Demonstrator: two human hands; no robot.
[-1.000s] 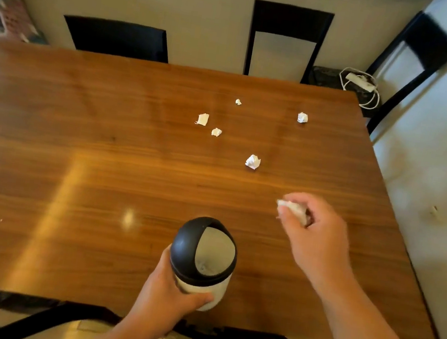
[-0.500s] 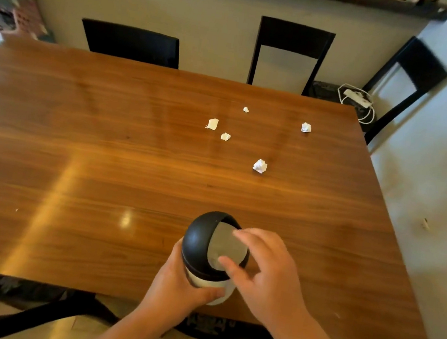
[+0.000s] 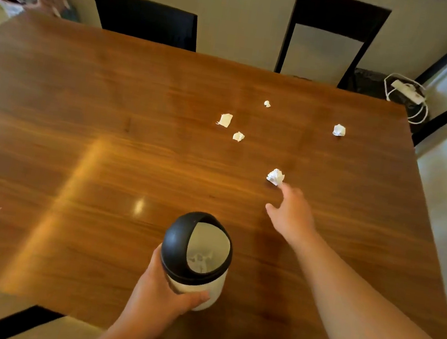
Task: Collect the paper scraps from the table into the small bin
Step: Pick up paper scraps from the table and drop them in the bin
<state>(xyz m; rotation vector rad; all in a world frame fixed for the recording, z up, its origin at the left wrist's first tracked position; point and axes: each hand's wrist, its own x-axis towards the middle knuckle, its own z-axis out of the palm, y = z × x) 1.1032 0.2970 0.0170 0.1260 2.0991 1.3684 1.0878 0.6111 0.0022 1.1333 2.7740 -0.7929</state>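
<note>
Reaching out across the tabletop point(image 3: 103, 151) with the right hand point(image 3: 292, 214), fingers point(image 3: 283, 186) spread and released, holding nothing. Index fingertip just touching, or all but touching, the nearest crumpled scrap point(image 3: 275, 176); contact too fine to call. Not yet gripping it.

Steadying the small bin point(image 3: 199, 258) with the left hand point(image 3: 160, 296), fingers clenched around the pale body below the black domed lid. Bin standing near the close edge of the tabletop, well back from the reaching fingertips and to their left. Showing crumpled paper inside through the lid opening, so judging at least one scrap already collected.

Still lying on the wood, beyond the reaching fingers:
- flat torn scrap point(image 3: 225, 119), well past the fingertips and to their left
- small wad point(image 3: 238, 136) just beside that one, slightly nearer
- tiny bit point(image 3: 267, 104), farthest from the fingers
- far ball point(image 3: 339, 130), past the fingertips to their right

Counting five scraps left, the nearest included. Judging the task under way but mostly ahead: closing on the nearest scrap next, carrying it back to the lid opening, then four longer reaches.
</note>
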